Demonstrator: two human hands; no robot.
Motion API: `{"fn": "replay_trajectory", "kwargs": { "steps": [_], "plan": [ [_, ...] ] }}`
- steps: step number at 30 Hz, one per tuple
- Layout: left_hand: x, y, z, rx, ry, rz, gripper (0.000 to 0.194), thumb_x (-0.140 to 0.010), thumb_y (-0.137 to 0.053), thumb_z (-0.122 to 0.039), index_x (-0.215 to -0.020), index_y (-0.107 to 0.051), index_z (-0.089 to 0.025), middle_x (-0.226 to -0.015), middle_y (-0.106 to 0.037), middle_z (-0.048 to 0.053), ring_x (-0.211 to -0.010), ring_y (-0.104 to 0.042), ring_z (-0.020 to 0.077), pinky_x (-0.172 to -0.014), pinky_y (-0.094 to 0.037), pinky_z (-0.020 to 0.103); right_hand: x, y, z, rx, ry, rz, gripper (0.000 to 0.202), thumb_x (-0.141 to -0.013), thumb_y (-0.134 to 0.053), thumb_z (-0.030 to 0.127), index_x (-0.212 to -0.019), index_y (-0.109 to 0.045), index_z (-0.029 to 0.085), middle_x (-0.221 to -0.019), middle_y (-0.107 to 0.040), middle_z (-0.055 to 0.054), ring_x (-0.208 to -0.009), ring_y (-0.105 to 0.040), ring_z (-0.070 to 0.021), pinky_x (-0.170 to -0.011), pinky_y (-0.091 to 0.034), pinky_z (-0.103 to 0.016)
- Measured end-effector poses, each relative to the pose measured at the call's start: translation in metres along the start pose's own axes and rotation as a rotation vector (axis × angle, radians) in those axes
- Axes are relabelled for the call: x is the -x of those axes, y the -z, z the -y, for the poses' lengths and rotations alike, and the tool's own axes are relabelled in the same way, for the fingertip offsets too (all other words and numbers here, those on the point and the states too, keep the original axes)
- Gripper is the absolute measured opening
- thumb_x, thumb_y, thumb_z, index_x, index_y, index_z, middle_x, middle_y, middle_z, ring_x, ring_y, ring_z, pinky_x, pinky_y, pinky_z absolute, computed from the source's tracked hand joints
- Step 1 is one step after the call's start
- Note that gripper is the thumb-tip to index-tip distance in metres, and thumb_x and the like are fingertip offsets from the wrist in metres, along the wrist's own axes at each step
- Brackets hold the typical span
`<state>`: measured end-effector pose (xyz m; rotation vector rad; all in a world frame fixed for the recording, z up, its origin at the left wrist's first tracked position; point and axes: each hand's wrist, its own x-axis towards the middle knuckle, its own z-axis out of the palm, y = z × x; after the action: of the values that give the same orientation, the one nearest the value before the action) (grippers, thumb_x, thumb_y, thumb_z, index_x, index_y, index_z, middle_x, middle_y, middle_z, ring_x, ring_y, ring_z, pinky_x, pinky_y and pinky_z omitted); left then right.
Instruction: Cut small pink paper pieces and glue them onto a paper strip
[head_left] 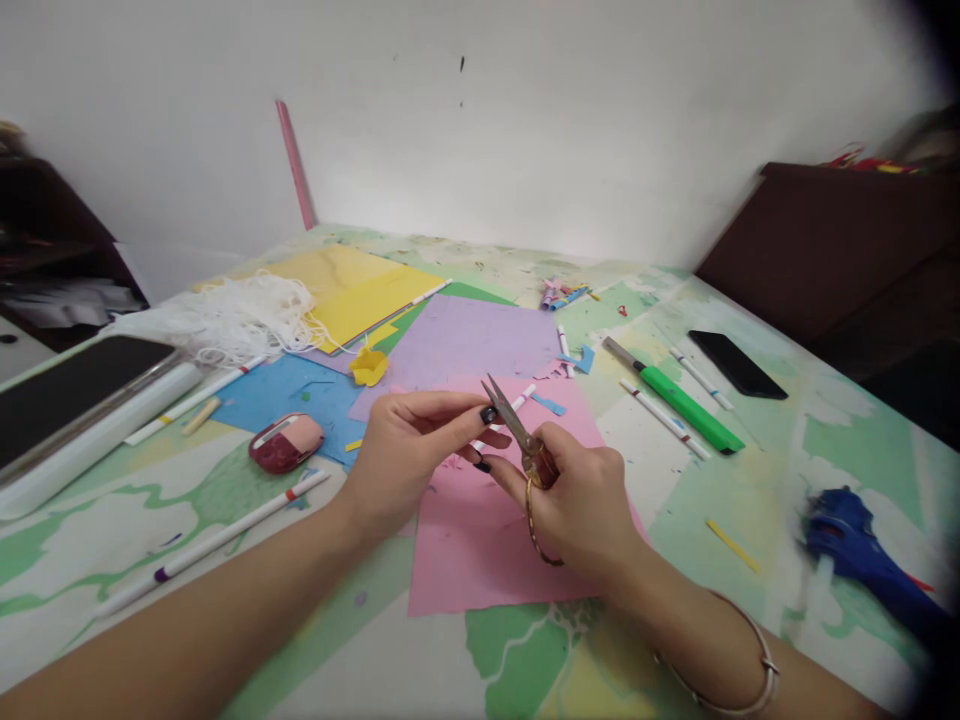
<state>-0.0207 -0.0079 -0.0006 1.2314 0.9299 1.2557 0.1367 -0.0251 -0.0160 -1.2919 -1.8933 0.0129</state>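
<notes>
My right hand [581, 500] is closed on a pair of scissors [534, 455] with ornate metal handles. The blades point up and to the left, close to my left fingertips. My left hand [409, 450] is closed in a pinch beside the blades; whatever is between its fingers is too small or hidden to name. Both hands are raised over a pink paper sheet [480, 560]. Behind it lies a lilac sheet [480, 335]. A yellow paper flower shape [368, 367] sits beyond my left hand.
White yarn [232, 315], yellow sheets [375, 295] and blue paper [262, 395] lie at left. An earbud case [286, 442] rests near my left forearm. At right are a green cutter [682, 405], a black phone [737, 364] and a blue glue gun [862, 550]. Several markers are scattered about.
</notes>
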Motion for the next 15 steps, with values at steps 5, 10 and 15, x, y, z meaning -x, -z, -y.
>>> {"fn": "replay_trajectory", "kwargs": {
  "steps": [5,10,15],
  "plan": [
    [-0.0007,0.0007,0.0009,-0.024,-0.018,0.002,0.013,-0.076,-0.066,-0.024,-0.085,-0.073,-0.018,-0.081,-0.073,0.005,-0.072,-0.069,0.0180,-0.053,-0.052,0.021,-0.0007,0.0008,-0.0012,0.001,0.019,0.005,0.044,-0.079,-0.055,0.054,-0.058,-0.038,0.019,-0.042,-0.036,0.009,-0.036,-0.032,-0.0050,-0.040,-0.023,-0.019],
    [-0.0008,0.0012,0.0015,-0.030,-0.033,-0.004,0.013,-0.075,-0.067,-0.026,-0.084,-0.073,-0.018,-0.081,-0.073,0.005,-0.072,-0.069,0.0185,-0.054,-0.053,0.022,-0.0016,0.0018,-0.0023,0.004,0.032,0.019,0.045,-0.080,-0.054,0.054,-0.057,-0.037,0.020,-0.042,-0.036,0.008,-0.037,-0.031,-0.0053,-0.040,-0.024,-0.019],
    [-0.0011,0.0015,0.0008,-0.046,-0.033,-0.021,0.014,-0.075,-0.068,-0.027,-0.084,-0.073,-0.018,-0.080,-0.073,0.005,-0.070,-0.069,0.0178,-0.055,-0.054,0.022,-0.0024,0.0025,-0.0028,0.010,0.049,0.017,0.048,-0.081,-0.051,0.058,-0.057,-0.037,0.019,-0.042,-0.036,0.008,-0.037,-0.029,-0.0053,-0.040,-0.024,-0.019]
  ]
}}
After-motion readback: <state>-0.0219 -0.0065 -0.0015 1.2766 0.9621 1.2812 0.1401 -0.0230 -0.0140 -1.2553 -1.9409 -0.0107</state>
